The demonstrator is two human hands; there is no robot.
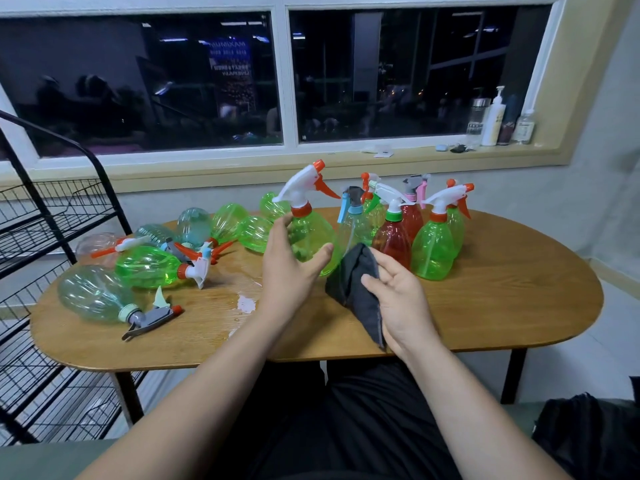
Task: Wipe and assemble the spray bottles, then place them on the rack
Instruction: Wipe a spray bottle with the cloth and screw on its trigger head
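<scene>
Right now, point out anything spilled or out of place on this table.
A small puddle shines on the wooden table beside the wrist of the left hand, with wet streaks around it. The lying bottles at the left look merely unsorted.

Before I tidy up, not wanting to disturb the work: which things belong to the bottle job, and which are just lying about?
Job: green spray bottle in left hand, grey cloth in right hand, other spray bottles, wire rack.
Lying about: pump bottle on windowsill, black bag.

A wide window (145, 81) shows darkness and reflections above a pale sill (242, 168). An oval wooden table (502, 306) stands before the grey wall (519, 199).
</scene>
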